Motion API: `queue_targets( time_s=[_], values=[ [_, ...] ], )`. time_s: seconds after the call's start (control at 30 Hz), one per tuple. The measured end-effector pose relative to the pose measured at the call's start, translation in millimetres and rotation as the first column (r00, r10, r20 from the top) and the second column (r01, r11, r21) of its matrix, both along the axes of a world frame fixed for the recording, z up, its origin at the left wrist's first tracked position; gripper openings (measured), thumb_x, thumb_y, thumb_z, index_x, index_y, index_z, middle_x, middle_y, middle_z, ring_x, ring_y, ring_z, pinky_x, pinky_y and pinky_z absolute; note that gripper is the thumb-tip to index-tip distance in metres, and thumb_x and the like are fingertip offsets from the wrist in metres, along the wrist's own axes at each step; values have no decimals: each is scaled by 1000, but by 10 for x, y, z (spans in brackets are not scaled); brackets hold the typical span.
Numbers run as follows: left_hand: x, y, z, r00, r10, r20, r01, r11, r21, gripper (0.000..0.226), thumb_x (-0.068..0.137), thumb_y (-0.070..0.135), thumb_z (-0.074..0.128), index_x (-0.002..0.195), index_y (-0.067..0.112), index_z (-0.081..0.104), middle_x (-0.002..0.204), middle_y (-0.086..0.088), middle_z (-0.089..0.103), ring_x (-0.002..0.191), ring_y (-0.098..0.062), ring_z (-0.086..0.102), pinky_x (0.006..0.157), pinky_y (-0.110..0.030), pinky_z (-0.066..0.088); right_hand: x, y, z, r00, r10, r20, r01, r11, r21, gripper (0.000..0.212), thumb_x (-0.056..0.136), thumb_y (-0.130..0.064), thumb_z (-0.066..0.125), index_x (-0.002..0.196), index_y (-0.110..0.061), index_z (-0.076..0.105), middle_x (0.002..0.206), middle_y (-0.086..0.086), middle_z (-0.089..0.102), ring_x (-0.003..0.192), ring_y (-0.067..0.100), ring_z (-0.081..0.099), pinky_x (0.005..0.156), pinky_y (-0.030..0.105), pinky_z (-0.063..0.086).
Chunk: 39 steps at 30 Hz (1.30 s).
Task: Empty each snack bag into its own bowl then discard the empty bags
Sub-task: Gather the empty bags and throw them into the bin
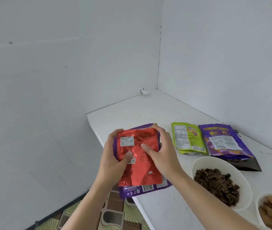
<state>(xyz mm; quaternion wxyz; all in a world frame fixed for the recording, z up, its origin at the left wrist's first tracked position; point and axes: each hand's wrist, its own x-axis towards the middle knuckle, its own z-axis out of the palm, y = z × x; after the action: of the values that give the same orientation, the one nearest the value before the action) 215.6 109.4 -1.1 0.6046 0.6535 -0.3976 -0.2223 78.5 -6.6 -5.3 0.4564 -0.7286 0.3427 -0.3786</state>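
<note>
A flat red foil bag (140,170) lies on top of a purple bag (142,190) at the table's left edge. My left hand (113,156) grips the red bag's left side, thumb on its face. My right hand (162,151) holds its right side, fingers curled over the top corner and thumb pressing the middle. To the right lie a green snack bag (188,138) and a purple wafer bag (223,141). A white bowl (203,161) holds dark seeds. Another white bowl (260,201) at the lower right holds light brown pieces.
The white table (132,113) sits in a corner between two white walls. Its left edge drops off to a patterned floor (112,214) below. A dark pouch (248,166) pokes out beneath the wafer bag.
</note>
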Motion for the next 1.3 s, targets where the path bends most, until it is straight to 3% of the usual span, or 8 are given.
queue_targets(
  time_s=[0.2,0.3,0.4,0.6,0.73,0.93,1.13,1.3],
  values=[
    [22,450,355,894,76,442,-99,995,27,72,88,20,78,144,45,42,156,19,11,101,26,51,79,-9,52,6,465,297,999,42,1,-41,981,-187,65,88,-41,72,144,-34,40,129,-10,46,119,0,53,97,16,49],
    [-3,682,486,817,135,561,-147,989,-24,64,87,26,79,141,45,50,159,21,18,105,32,43,82,-8,43,3,666,401,999,51,-6,-51,971,-235,66,87,-46,71,145,-38,40,125,-12,45,115,-1,54,93,14,50],
    [-25,925,535,767,188,614,-187,980,-66,61,89,31,77,141,46,49,143,21,38,112,19,45,86,-18,47,-31,874,480,997,70,27,-59,957,-283,67,86,-45,72,146,-37,42,132,-13,38,120,-1,52,94,14,51],
    [-177,1580,595,683,247,687,-282,957,-64,59,91,39,71,145,46,48,126,22,40,93,5,53,80,-26,50,-198,1398,577,978,210,12,-185,888,-422,71,89,-30,75,150,-33,40,162,-23,7,143,-15,19,101,15,47],
    [-283,2012,503,605,219,766,-271,961,-60,64,88,34,75,146,43,49,127,13,47,93,-8,61,76,-25,50,-375,1727,524,960,244,-136,-279,825,-491,79,91,-33,71,153,-49,24,157,-28,16,134,-20,27,105,12,43],
    [-556,2516,172,548,254,797,-362,931,-48,70,86,25,80,146,40,50,125,5,46,87,-14,60,70,-36,59,-562,2293,120,946,207,-251,-310,808,-502,69,100,-38,56,152,-58,14,144,-15,26,107,2,55,95,22,55],
    [-791,2948,-4,515,271,813,-451,892,-11,69,90,24,76,151,33,46,133,-3,46,102,-21,61,76,-39,61,-598,2572,-103,914,317,-252,-402,788,-467,63,102,-39,51,153,-54,16,145,-8,27,123,11,51,99,38,56],
    [-923,3182,-248,506,250,826,-570,816,102,73,89,26,77,153,33,42,132,-3,45,100,-23,61,66,-36,60,-574,2767,-342,858,383,-343,-502,768,-397,66,102,-39,51,154,-53,12,147,-13,16,131,8,43,106,33,50]
  ],
)
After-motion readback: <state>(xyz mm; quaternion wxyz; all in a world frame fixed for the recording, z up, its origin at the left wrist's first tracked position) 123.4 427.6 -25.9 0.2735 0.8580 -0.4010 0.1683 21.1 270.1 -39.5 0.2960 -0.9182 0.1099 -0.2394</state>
